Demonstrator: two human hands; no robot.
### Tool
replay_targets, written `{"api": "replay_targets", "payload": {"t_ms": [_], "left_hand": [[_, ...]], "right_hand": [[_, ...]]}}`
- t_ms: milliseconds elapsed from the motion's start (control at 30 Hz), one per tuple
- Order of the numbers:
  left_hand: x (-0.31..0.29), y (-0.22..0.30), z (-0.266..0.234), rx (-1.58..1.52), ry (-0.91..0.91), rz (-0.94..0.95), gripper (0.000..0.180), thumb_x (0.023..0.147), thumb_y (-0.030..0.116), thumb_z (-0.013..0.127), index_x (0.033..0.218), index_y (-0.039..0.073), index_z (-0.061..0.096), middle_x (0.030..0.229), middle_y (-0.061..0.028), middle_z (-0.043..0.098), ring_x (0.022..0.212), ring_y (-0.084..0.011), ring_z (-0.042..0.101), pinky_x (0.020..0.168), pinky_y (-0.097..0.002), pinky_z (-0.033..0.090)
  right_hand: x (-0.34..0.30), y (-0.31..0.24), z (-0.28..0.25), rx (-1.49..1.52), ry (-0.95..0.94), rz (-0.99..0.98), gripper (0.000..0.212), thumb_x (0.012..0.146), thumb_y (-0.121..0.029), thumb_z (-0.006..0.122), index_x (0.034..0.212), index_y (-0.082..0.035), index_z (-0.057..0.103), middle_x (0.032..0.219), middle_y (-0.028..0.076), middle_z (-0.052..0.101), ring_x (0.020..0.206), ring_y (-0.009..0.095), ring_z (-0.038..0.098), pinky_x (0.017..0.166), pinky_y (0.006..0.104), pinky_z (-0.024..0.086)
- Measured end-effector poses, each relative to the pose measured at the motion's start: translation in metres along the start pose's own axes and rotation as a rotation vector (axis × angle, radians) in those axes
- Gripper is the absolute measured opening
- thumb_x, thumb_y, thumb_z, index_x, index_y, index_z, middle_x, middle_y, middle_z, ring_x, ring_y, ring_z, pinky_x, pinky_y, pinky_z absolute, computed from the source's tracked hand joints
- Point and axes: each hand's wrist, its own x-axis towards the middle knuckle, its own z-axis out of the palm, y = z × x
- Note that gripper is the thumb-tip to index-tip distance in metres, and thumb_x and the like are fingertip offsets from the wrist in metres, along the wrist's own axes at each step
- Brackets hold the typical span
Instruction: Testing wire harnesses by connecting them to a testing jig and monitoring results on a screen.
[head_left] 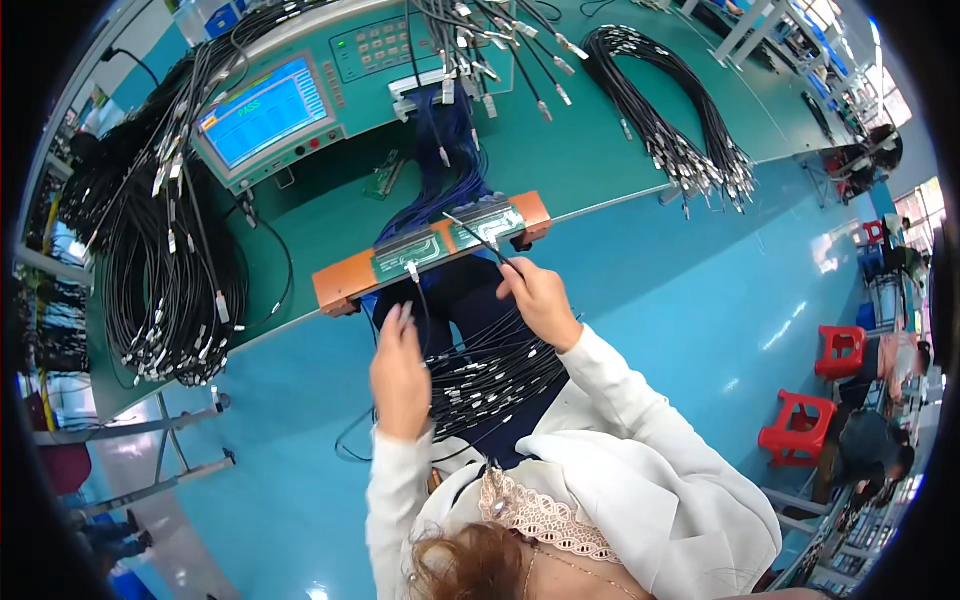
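Green workbench (580, 140) carried orange fixture (446, 243); right hand (541, 303) pinched black cable (503, 258) over circuit board (507, 225), squarely guiding it seemed best; left hand (400, 378) grip unclear.

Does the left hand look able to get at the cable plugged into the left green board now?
Probably yes: the left hand is near the left green board, the cable hangs close to its fingers, and nothing visible blocks the way; the right hand is off to the right.
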Motion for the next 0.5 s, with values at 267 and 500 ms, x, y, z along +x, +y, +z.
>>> {"api": "replay_targets", "payload": {"t_ms": [267,500], "left_hand": [[0.004,0.012,0.021,0.038,0.045,-0.155,0.018,0.094,0.015,0.043,0.089,0.004,0.057,0.07,-0.016,0.059,0.062,-0.0354,0.058,0.056,-0.0419,0.042],[-0.066,-0.043,0.0,0.102,0.179,-0.007,0.033,0.097,0.023,0.037,0.102,0.001,0.061,0.088,-0.0092,0.065,0.059,-0.0163,0.055,0.056,-0.0308,0.043]], "right_hand": [[-0.056,0.021,-0.034,-0.253,0.042,0.038,0.017,0.091,-0.014,0.05,0.083,-0.002,0.059,0.06,0.014,0.059,0.054,0.028,0.058,0.053,0.0359,0.044],[-0.079,0.138,-0.139,-0.252,0.557,0.494,0.032,0.095,-0.026,0.047,0.108,0.003,0.054,0.091,0.016,0.063,0.056,0.024,0.057,0.051,0.0359,0.043]]}}
